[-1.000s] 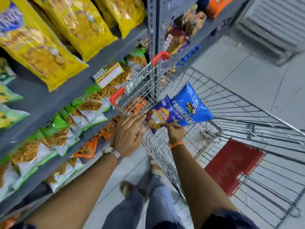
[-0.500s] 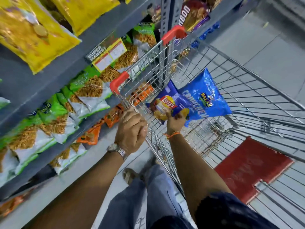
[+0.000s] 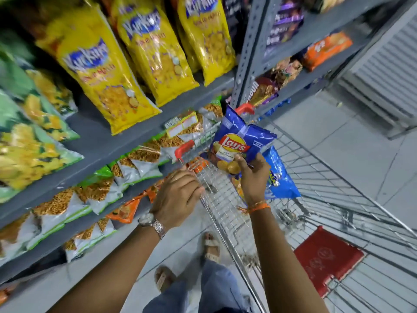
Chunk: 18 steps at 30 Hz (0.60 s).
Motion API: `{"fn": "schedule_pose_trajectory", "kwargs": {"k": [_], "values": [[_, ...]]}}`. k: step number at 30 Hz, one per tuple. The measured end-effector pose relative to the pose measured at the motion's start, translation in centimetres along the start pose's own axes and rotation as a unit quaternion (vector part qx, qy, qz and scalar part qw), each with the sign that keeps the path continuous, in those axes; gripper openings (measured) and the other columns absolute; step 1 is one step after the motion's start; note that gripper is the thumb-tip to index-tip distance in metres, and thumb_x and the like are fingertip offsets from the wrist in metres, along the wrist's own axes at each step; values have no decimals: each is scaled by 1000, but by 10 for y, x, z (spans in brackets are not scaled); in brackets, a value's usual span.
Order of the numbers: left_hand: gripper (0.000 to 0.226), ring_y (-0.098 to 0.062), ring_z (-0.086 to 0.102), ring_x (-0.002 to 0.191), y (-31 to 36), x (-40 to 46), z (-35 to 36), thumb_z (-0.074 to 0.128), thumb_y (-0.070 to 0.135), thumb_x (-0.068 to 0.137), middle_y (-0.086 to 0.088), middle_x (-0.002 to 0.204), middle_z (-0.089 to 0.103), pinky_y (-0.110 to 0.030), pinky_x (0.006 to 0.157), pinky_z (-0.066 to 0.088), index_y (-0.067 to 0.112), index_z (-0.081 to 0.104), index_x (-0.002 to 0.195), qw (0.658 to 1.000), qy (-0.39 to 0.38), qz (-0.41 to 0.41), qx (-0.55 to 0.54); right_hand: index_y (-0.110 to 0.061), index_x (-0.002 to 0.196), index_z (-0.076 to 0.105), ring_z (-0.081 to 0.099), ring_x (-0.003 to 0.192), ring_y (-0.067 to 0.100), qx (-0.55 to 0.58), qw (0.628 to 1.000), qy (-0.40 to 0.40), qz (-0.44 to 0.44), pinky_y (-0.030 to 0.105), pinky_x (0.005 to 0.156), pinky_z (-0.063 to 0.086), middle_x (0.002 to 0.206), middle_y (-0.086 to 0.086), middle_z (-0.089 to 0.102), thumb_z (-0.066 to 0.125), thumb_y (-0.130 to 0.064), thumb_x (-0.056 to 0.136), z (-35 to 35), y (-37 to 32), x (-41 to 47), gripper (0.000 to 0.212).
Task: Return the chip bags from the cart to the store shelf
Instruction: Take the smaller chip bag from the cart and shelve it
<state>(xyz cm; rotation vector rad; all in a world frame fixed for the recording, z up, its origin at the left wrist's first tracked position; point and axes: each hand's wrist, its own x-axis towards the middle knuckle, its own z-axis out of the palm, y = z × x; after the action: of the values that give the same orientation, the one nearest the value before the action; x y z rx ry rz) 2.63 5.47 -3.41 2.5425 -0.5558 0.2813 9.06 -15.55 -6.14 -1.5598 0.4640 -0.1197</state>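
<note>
The cart [image 3: 316, 177] stands hard against the shelf [image 3: 126, 141], its near wire wall running just beside the shelf edge, with only a thin strip of floor [image 3: 338, 132] between them where the person's sandalled feet show. To the right the floor lies open, pale tiles well clear of anything. The cart's basket is mostly bare wire, a red flap [image 3: 327, 263] lying low inside it.

The right hand [image 3: 252, 177] is above the cart's near end, fingers closed around the lower edge of a Lay's bag [image 3: 237, 141], thumb across the front. The bag is dark blue and glossy, puffed with air, tilted so its top leans up toward the shelf upright [image 3: 250, 41]. A red and yellow logo sits mid-front, with potatoes pictured at the bottom by the thumb. It is lifted clear of the basket, level with the cart's red handle corners.

A second bag [image 3: 279, 179], brighter blue, hangs behind the same hand, partly hidden; whether the fingers pinch it too I cannot tell.

The left hand [image 3: 178, 195], a watch on its wrist, rests on the cart's top rail, fingers curled over the wire.

Yellow bags [image 3: 101, 71] fill the shelf above; green-and-white packs [image 3: 94, 190] crowd the rows below.
</note>
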Motion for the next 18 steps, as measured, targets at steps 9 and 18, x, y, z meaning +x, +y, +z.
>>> {"fn": "schedule_pose_trajectory", "kwargs": {"k": [9, 18], "values": [[30, -29, 66, 113, 4, -10, -211, 52, 24, 100, -6, 112, 75, -45, 113, 42, 9, 78, 105, 966, 205, -16, 156, -13, 114, 72, 72, 105, 40, 64, 963, -173, -194, 62, 94, 56, 110, 19, 76, 74, -17, 89, 76, -207, -86, 25], [36, -28, 64, 116, -6, -122, -417, 44, 23, 104, -7, 116, 74, -43, 119, 36, 8, 77, 107, 873, 350, -26, 339, -28, 100, 78, 74, 89, 9, 101, 866, -370, -320, 33, 81, 63, 95, -7, 81, 74, -32, 83, 170, -356, -208, 17]]}}
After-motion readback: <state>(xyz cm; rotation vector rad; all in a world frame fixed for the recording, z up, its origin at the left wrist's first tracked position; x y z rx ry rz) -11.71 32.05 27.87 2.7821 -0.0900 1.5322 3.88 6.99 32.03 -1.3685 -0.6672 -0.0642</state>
